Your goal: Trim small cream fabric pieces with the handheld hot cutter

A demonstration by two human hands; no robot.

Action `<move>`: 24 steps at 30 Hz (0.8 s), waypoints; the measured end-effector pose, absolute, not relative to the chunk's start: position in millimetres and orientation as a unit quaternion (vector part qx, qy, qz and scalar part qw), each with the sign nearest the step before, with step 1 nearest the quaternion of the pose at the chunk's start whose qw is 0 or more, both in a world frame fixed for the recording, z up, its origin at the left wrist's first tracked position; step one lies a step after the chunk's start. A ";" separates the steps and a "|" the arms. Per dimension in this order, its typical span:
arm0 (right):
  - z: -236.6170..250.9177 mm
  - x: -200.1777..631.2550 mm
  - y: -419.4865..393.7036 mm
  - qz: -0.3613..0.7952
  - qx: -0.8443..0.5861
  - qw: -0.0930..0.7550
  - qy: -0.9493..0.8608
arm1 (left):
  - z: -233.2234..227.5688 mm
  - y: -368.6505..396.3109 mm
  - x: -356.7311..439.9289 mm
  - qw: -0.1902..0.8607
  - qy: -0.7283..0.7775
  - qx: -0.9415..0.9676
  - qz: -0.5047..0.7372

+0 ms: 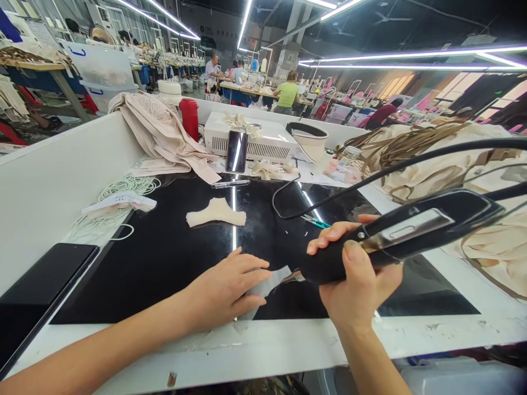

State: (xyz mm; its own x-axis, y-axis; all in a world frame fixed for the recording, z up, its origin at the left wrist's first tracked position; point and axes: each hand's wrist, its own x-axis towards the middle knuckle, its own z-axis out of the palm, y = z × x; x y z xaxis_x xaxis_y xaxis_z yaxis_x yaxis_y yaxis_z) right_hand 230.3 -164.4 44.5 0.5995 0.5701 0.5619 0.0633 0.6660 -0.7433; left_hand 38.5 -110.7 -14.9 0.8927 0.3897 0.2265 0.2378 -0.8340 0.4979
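Observation:
My left hand lies over a small pale, see-through piece of material, its fingers stretched out and slightly apart. Wrapped in the fingers of my right hand is a black corded handheld tool with a silver panel. The narrow metal tip of this tool points left and meets or nearly meets the edge of the pale piece; exact contact is unclear. Farther back, a cream padded fabric piece rests on the glossy black mat.
Teal-handled snips lie beyond my right hand, near the black cable. A phone leans on a white vented box. Pale green cord, a dark tablet-like device and beige fabric are leftward; more fabric is piled right.

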 end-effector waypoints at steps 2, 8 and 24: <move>45.4 232.1 -165.1 0.144 -0.373 0.816 -0.418 | -15.6 -109.3 38.9 0.226 0.193 0.936 0.187; 42.7 233.8 -164.6 0.139 -0.387 0.803 -0.432 | -21.4 -105.3 40.3 0.181 0.278 0.920 0.207; 16.4 239.0 -188.5 -0.018 -0.501 0.408 -0.763 | -5.6 -102.3 39.1 0.381 0.315 0.845 0.205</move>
State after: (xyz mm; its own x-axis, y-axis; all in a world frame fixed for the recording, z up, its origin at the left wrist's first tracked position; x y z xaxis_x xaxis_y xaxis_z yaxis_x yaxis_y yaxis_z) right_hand 239.0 -188.5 16.4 -0.1653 0.7502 0.6402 0.7791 0.4973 -0.3817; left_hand 39.1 -102.3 -5.6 0.7173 0.6888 0.1056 0.3768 -0.5109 0.7726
